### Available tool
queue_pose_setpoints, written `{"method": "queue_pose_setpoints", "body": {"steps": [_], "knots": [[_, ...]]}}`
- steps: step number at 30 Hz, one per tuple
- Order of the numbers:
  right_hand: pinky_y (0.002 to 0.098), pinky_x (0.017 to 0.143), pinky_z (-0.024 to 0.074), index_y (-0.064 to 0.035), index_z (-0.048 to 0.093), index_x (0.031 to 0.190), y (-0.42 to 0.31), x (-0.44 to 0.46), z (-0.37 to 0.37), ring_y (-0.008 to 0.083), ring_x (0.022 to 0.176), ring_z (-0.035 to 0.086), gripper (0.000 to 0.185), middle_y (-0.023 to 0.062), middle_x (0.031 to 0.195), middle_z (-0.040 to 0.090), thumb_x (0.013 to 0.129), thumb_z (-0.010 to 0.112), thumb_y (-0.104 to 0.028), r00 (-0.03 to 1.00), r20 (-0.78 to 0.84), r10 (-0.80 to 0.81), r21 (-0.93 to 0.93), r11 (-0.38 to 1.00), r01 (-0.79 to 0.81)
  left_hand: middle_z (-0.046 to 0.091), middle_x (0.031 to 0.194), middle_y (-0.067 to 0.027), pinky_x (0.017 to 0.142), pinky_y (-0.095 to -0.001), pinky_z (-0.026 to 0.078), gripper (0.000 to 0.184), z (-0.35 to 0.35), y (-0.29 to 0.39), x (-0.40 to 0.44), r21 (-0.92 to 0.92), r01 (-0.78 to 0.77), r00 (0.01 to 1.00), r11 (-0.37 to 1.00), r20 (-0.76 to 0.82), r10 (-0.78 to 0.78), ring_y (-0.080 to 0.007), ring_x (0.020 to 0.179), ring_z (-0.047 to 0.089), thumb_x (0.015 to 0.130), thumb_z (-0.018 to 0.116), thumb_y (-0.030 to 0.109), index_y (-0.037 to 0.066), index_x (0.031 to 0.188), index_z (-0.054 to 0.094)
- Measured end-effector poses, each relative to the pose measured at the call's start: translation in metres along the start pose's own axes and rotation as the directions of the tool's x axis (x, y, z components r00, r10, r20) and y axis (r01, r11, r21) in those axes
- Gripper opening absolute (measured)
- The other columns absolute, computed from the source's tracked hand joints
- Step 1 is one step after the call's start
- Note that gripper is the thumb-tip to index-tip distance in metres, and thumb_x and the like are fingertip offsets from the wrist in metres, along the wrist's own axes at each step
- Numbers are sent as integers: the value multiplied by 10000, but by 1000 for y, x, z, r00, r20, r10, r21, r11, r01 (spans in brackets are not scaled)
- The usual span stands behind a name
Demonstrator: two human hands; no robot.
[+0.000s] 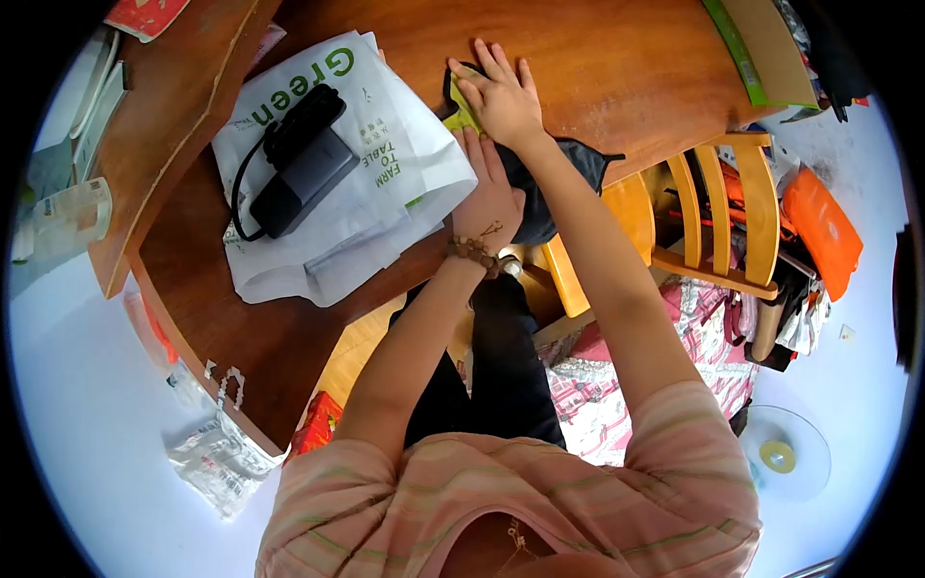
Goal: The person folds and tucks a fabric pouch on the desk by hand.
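Note:
My right hand [503, 104] lies flat with fingers spread on the wooden table, partly over a black cloth item with a yellow patch [462, 114]. Below it, my left hand [489, 202], with a beaded bracelet at the wrist, rests palm down, its fingers stretched toward the yellow patch. The black fabric [535, 207] spreads under my hands and hangs at the table's front edge; its kind is unclear. Just left of my left hand is a white paper bag [409, 159] with green print, carrying a dark grey box-shaped device [306, 183] and a black cable [313, 114].
A wooden chair [708, 212] stands right of the table [636, 77]. At the back right is an open cardboard box [761, 48]. A raised wooden shelf [183, 116] edges the left side. An orange folder-like object [821, 231] and other items are piled behind the chair.

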State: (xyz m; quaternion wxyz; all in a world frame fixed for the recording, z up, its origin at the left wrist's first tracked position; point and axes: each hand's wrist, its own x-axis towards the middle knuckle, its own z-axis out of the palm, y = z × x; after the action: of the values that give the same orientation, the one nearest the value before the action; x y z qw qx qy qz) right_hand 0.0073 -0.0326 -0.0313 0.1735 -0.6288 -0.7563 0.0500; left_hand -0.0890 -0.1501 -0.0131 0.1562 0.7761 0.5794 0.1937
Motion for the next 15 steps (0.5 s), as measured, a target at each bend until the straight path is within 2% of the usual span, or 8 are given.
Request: {"method": "queue_pose_setpoints", "body": {"steps": [2,4,5,6,8,10,13,15], "knots": [[514,1203,137,-300,543,1407,2,-30,-10,253,1485,240,408,52,1593,311,1030,413,-385,999,1,-34,13,999,34,285,1528,-281,1170,-476,275,801,-4,-1,-5,-4,13,998,1000,55,-13,-435,1460,218,771,660,185,-105,1437,321],[526,1199,143,-262,570,1388,-4,-70,-23,261,1477,263,396,53,1590,317,1022,444,-348,998,58,21,47,999,-24,286,1530,-275,1180,-475,247,805,-10,-1,-22,-147,80,985,986,160,-56,-439,1453,230,785,665,210,-86,1450,321],[532,1196,145,-259,576,1383,-9,-82,-27,260,1475,267,393,54,1588,323,1021,450,-344,997,59,39,36,999,-41,294,1525,-273,1182,-500,228,820,-7,0,-32,-39,35,988,999,150,-29,-442,1448,240,794,677,234,-73,1462,314],[538,1194,148,-257,583,1378,-11,-86,-29,260,1474,271,390,55,1585,329,1019,456,-340,997,60,54,27,998,-56,294,1525,-273,1182,-500,228,820,-5,1,-33,-42,38,989,998,147,-31,-442,1448,240,794,677,234,-73,1462,314],[541,1193,147,-266,579,1380,-10,-68,-22,257,1474,270,392,56,1583,332,1018,453,-347,999,24,39,9,999,-39,291,1528,-270,1181,-529,212,818,1,-3,-32,-92,-6,1000,996,30,9,-440,1448,238,814,680,255,-67,1469,310],[543,1193,145,-276,576,1383,-5,-46,-12,254,1475,270,394,57,1582,335,1018,450,-355,999,1,33,-6,999,-33,295,1527,-277,1185,-549,190,782,-3,-4,-15,-177,27,997,984,81,-13,-439,1451,225,851,650,287,-86,1457,324],[543,1193,142,-309,546,1405,18,5,5,248,1480,255,414,57,1584,333,1021,410,-383,992,-125,21,-84,996,-31,319,1504,-312,1203,-548,130,778,10,-5,21,65,-3,999,998,-41,6,-446,1455,204,867,616,349,-137,1417,356],[542,1195,136,-315,512,1430,33,32,6,240,1485,239,438,54,1586,329,1024,367,-397,986,-162,40,-248,965,-80,329,1502,-314,1199,-553,115,771,15,-6,51,42,34,991,999,-131,-29,-454,1447,215,860,626,354,-115,1418,377]]}}
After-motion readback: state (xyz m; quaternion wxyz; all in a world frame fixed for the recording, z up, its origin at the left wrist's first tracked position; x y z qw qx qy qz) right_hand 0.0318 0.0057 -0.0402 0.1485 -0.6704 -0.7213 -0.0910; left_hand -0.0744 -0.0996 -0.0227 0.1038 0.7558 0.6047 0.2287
